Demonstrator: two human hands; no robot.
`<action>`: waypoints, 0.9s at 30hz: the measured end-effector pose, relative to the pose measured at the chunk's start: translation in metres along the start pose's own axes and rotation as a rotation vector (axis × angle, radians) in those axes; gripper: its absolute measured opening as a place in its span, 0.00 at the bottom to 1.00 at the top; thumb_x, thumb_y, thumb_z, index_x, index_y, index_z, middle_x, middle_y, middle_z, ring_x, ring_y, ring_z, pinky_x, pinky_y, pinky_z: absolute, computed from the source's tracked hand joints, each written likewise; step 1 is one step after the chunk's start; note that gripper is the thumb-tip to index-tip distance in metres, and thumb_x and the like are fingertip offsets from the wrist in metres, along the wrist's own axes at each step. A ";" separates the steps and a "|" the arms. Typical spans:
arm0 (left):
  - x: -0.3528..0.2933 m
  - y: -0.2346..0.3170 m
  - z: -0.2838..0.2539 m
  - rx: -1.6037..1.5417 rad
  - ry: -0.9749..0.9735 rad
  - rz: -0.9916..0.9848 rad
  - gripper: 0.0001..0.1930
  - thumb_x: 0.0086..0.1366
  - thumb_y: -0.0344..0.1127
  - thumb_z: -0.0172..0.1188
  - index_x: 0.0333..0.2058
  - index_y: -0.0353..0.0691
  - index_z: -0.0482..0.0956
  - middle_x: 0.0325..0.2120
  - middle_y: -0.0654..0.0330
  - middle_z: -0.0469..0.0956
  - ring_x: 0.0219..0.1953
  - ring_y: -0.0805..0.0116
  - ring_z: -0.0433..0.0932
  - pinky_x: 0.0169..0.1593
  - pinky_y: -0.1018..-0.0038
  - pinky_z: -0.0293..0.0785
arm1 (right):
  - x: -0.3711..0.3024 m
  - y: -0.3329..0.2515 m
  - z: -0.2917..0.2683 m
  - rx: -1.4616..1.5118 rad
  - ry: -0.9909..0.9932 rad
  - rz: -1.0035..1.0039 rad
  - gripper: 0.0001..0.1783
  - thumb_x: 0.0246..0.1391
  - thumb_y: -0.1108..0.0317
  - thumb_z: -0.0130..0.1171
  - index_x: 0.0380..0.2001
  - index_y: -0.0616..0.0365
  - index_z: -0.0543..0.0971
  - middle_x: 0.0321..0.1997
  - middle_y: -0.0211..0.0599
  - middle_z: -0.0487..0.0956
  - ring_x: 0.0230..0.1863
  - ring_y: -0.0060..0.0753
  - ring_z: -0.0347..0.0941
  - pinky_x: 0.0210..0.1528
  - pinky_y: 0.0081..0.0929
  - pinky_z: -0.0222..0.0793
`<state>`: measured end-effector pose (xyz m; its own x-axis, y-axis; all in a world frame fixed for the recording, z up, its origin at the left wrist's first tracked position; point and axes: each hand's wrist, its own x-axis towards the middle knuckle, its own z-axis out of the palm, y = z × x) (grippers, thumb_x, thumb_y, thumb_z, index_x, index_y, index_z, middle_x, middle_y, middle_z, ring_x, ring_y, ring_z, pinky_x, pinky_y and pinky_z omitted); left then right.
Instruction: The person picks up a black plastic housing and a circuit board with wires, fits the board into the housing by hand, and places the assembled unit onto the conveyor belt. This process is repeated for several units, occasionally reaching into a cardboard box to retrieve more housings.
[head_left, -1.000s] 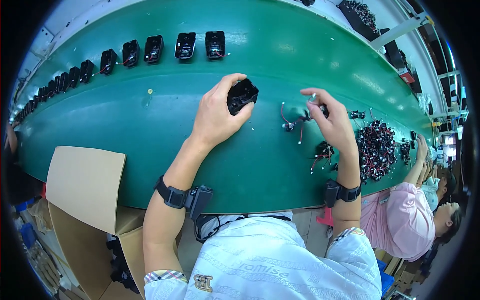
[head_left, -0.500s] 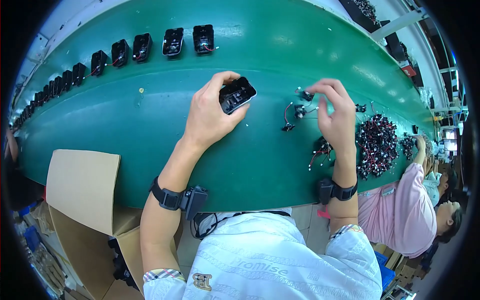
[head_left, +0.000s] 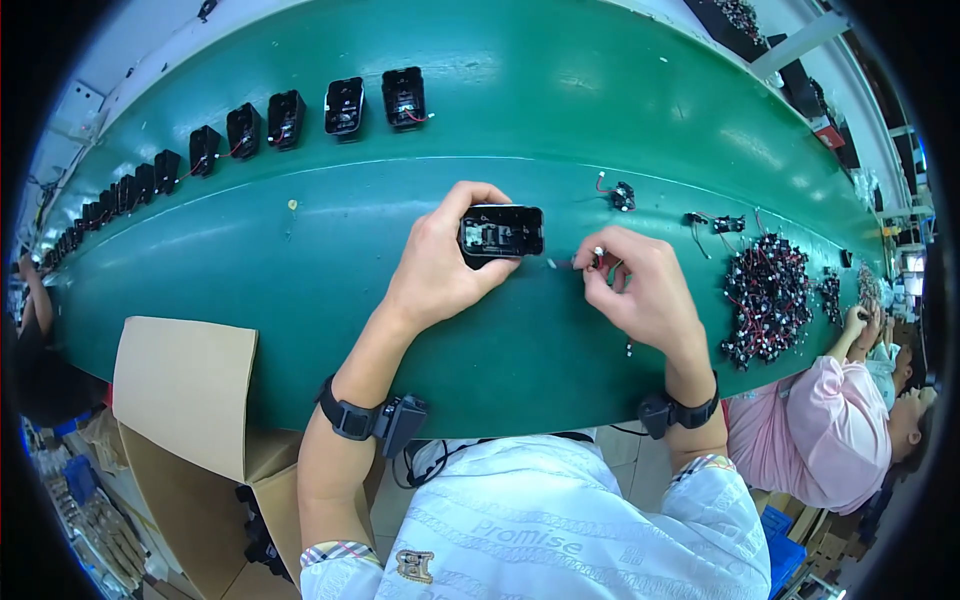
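My left hand [head_left: 440, 255] is closed round a black rectangular housing [head_left: 505, 228] with a pale rim, its open face turned up. Close by on the right, my right hand [head_left: 645, 285] pinches a small black part with thin wires [head_left: 597, 260]; its white plug end points toward the housing, and the fingers partly cover it. The two held things are apart. Beyond my right hand, a similar wired part [head_left: 622, 196] lies loose on the green table [head_left: 480, 350]. Something small and wired pokes out beneath the right hand, mostly hidden.
A heap of wired black parts [head_left: 768, 300] lies to the right, with a few strays [head_left: 728, 224] behind it. Several black housings [head_left: 404, 98] stand in a row along the far left. An open cardboard box [head_left: 185, 390] stands at the near left. A person in pink [head_left: 820, 430] works at right.
My right hand has taken up a wired part and moved down and left toward the housing. My left hand has turned the housing level. The loose parts near the right hand are fewer.
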<state>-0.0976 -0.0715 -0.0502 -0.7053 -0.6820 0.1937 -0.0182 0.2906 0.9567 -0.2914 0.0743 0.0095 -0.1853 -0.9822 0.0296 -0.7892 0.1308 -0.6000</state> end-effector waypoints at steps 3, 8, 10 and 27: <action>0.004 0.001 -0.003 -0.144 -0.063 -0.054 0.26 0.50 0.24 0.71 0.49 0.37 0.74 0.41 0.58 0.82 0.44 0.66 0.83 0.51 0.70 0.78 | -0.002 -0.001 -0.007 0.522 -0.008 0.157 0.08 0.55 0.83 0.62 0.39 0.65 0.79 0.43 0.41 0.85 0.42 0.23 0.82 0.43 0.20 0.79; 0.002 0.006 -0.004 -0.303 -0.159 -0.115 0.29 0.50 0.22 0.71 0.51 0.39 0.71 0.45 0.61 0.77 0.48 0.71 0.79 0.55 0.72 0.75 | -0.004 0.010 -0.004 0.851 0.105 0.016 0.11 0.53 0.84 0.64 0.40 0.66 0.79 0.48 0.50 0.82 0.45 0.27 0.80 0.46 0.22 0.78; -0.002 0.005 -0.003 -0.467 -0.213 -0.154 0.31 0.49 0.22 0.72 0.51 0.40 0.68 0.46 0.60 0.76 0.50 0.70 0.77 0.57 0.72 0.73 | -0.004 0.010 -0.005 0.889 0.087 0.004 0.07 0.52 0.85 0.65 0.34 0.66 0.80 0.45 0.47 0.81 0.40 0.24 0.79 0.45 0.20 0.76; 0.003 0.007 -0.008 -0.529 -0.355 -0.129 0.33 0.47 0.22 0.76 0.54 0.37 0.73 0.48 0.62 0.76 0.54 0.71 0.76 0.61 0.71 0.71 | -0.003 0.006 0.011 0.812 0.149 -0.027 0.07 0.52 0.85 0.65 0.36 0.68 0.82 0.42 0.41 0.78 0.41 0.25 0.76 0.42 0.22 0.74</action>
<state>-0.0936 -0.0770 -0.0413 -0.9136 -0.4000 0.0733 0.1694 -0.2104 0.9628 -0.2889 0.0764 -0.0029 -0.2929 -0.9482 0.1232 -0.1358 -0.0863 -0.9870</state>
